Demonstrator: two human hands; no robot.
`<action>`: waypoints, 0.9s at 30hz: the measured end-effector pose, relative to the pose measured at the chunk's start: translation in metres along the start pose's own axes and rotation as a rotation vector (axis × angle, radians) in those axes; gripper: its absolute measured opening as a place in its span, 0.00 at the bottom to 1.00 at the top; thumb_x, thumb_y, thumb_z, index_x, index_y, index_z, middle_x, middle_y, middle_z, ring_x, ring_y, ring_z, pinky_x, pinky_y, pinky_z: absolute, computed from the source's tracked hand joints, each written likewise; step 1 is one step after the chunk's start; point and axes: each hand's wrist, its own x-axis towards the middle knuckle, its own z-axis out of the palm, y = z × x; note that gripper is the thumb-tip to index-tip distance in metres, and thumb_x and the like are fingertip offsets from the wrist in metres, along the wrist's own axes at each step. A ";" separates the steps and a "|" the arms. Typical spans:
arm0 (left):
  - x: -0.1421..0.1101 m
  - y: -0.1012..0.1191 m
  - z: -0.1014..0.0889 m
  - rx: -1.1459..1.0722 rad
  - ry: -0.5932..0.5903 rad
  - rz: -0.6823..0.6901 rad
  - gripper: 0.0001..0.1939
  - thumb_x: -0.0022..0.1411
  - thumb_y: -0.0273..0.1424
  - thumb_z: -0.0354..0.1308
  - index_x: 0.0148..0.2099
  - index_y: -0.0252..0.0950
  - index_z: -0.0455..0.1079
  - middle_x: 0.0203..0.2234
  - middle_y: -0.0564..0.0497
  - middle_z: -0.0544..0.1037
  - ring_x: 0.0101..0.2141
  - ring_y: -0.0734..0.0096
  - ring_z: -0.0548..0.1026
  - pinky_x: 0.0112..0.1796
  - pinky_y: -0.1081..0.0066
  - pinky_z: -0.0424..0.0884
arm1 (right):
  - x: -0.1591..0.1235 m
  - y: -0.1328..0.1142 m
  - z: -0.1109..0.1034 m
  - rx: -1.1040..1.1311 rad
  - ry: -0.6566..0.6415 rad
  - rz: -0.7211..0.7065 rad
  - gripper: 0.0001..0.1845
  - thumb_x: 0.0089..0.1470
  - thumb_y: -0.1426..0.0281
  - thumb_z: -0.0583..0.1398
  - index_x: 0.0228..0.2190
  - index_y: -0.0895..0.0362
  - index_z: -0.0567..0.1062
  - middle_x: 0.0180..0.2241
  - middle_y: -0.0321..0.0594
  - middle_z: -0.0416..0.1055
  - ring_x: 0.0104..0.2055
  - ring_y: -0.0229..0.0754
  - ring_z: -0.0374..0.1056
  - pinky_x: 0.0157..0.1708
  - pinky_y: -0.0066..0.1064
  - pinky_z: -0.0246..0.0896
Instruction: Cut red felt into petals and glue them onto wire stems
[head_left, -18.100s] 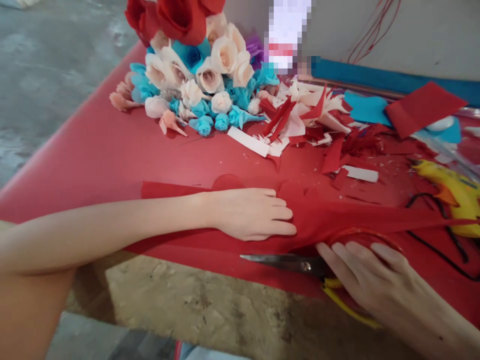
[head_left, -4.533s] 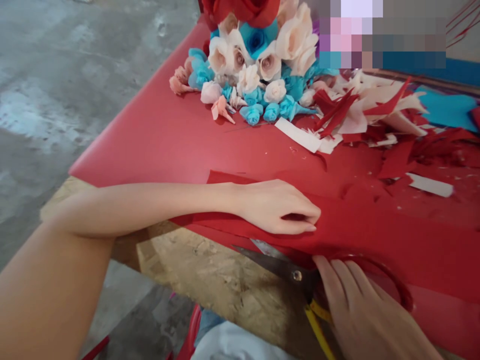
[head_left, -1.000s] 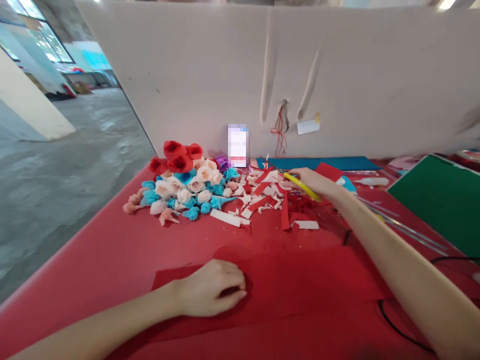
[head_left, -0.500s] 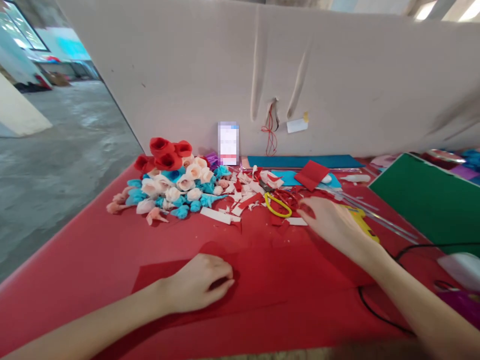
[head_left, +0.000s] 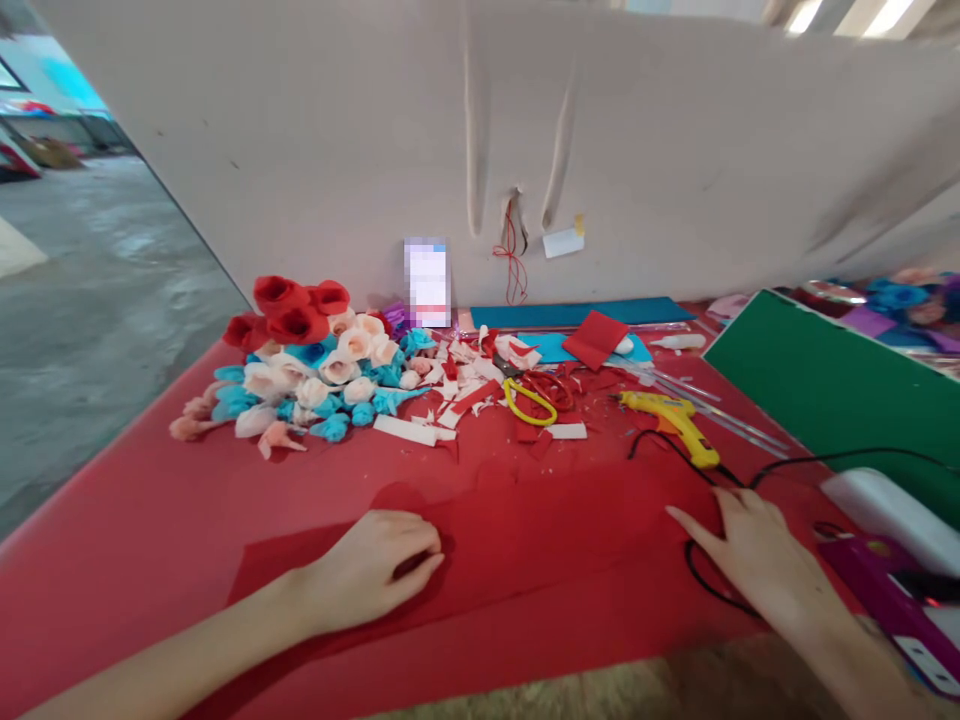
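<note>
A long sheet of thin red paper (head_left: 555,530) lies across the red tabletop in front of me. My left hand (head_left: 375,570) rests on its left part, fingers curled and thumb tip close to the index finger, closed on the paper. A rounded red piece (head_left: 401,494) shows just behind that hand. At the sheet's right end my right hand (head_left: 761,550) lies with thumb and fingers spread, open and touching the paper's edge area. Beyond it sits a yellow glue gun (head_left: 679,420) with a black cord. Scissors (head_left: 531,402) with yellow and red handles lie among paper scraps (head_left: 472,375).
Red, white, blue and pink paper flowers (head_left: 315,370) are heaped at the left. A phone (head_left: 427,285) leans against the pale wall. Clear glue sticks (head_left: 735,420), a green board (head_left: 840,380), a white object (head_left: 892,520) and a purple box (head_left: 885,600) occupy the right side.
My right hand has moved from near the glue gun and scraps towards me and right, its fingers spreading on the paper. My left hand keeps its place. The view has turned slightly right.
</note>
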 end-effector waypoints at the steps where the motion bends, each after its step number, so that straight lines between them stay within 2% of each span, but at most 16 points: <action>1: 0.000 0.000 0.000 0.002 -0.001 -0.003 0.12 0.63 0.29 0.42 0.29 0.36 0.62 0.22 0.52 0.70 0.26 0.73 0.67 0.29 0.74 0.60 | 0.002 0.000 -0.001 0.023 0.010 0.008 0.32 0.49 0.52 0.50 0.39 0.69 0.70 0.36 0.60 0.67 0.40 0.61 0.64 0.34 0.45 0.61; 3: 0.000 0.000 0.001 0.010 -0.007 -0.008 0.12 0.63 0.29 0.42 0.29 0.36 0.62 0.22 0.52 0.70 0.26 0.73 0.67 0.29 0.74 0.60 | 0.006 0.002 -0.005 0.082 0.040 0.033 0.30 0.49 0.53 0.50 0.40 0.68 0.69 0.36 0.58 0.68 0.42 0.60 0.64 0.36 0.44 0.60; 6: 0.001 0.001 0.000 0.018 -0.001 -0.008 0.11 0.62 0.28 0.43 0.28 0.36 0.62 0.22 0.52 0.70 0.25 0.73 0.66 0.28 0.74 0.59 | 0.012 0.004 -0.014 0.199 0.100 0.101 0.25 0.49 0.55 0.47 0.36 0.62 0.71 0.36 0.52 0.71 0.39 0.53 0.67 0.35 0.38 0.61; 9: 0.000 0.002 0.000 0.015 0.009 -0.005 0.11 0.62 0.28 0.43 0.28 0.36 0.62 0.21 0.52 0.69 0.24 0.73 0.66 0.27 0.74 0.59 | 0.015 0.003 -0.024 0.312 0.141 0.197 0.26 0.45 0.50 0.46 0.31 0.57 0.72 0.28 0.44 0.73 0.30 0.46 0.69 0.30 0.34 0.61; 13: -0.001 0.004 -0.002 -0.040 0.011 0.012 0.11 0.62 0.28 0.44 0.28 0.36 0.62 0.21 0.52 0.69 0.24 0.73 0.66 0.27 0.74 0.59 | 0.019 0.001 -0.038 0.387 0.159 0.294 0.30 0.35 0.44 0.48 0.26 0.54 0.73 0.23 0.41 0.74 0.25 0.46 0.69 0.27 0.35 0.60; 17: -0.003 0.008 -0.004 -0.069 0.011 0.051 0.10 0.62 0.28 0.44 0.30 0.36 0.63 0.22 0.52 0.70 0.25 0.73 0.66 0.28 0.74 0.59 | 0.025 0.004 -0.048 0.310 0.104 0.396 0.25 0.28 0.46 0.53 0.22 0.51 0.75 0.22 0.40 0.73 0.23 0.49 0.66 0.29 0.38 0.58; 20: -0.004 0.011 -0.005 -0.063 0.009 0.066 0.09 0.62 0.28 0.44 0.31 0.36 0.63 0.23 0.52 0.69 0.26 0.73 0.67 0.28 0.74 0.60 | 0.027 0.005 -0.049 0.209 0.069 0.436 0.20 0.29 0.50 0.54 0.21 0.48 0.76 0.21 0.38 0.73 0.25 0.51 0.66 0.31 0.40 0.58; 22: -0.003 0.012 -0.006 -0.062 0.003 0.067 0.09 0.62 0.28 0.44 0.30 0.36 0.63 0.23 0.52 0.69 0.26 0.73 0.67 0.28 0.74 0.60 | 0.024 0.001 -0.049 0.174 0.194 0.344 0.21 0.37 0.49 0.51 0.22 0.50 0.75 0.26 0.40 0.74 0.28 0.52 0.67 0.31 0.40 0.60; 25: -0.002 0.014 -0.008 -0.069 -0.014 0.067 0.09 0.62 0.27 0.44 0.31 0.36 0.63 0.24 0.51 0.70 0.27 0.72 0.67 0.29 0.74 0.61 | 0.016 -0.015 -0.054 0.122 0.523 0.059 0.22 0.51 0.56 0.46 0.27 0.57 0.73 0.39 0.47 0.72 0.40 0.51 0.67 0.39 0.39 0.61; 27: -0.002 0.015 -0.010 -0.083 -0.030 0.068 0.08 0.62 0.28 0.44 0.32 0.36 0.63 0.25 0.51 0.71 0.27 0.72 0.68 0.30 0.74 0.62 | 0.009 -0.032 -0.061 0.122 0.648 -0.091 0.17 0.54 0.61 0.49 0.27 0.60 0.72 0.34 0.50 0.73 0.39 0.50 0.67 0.41 0.36 0.61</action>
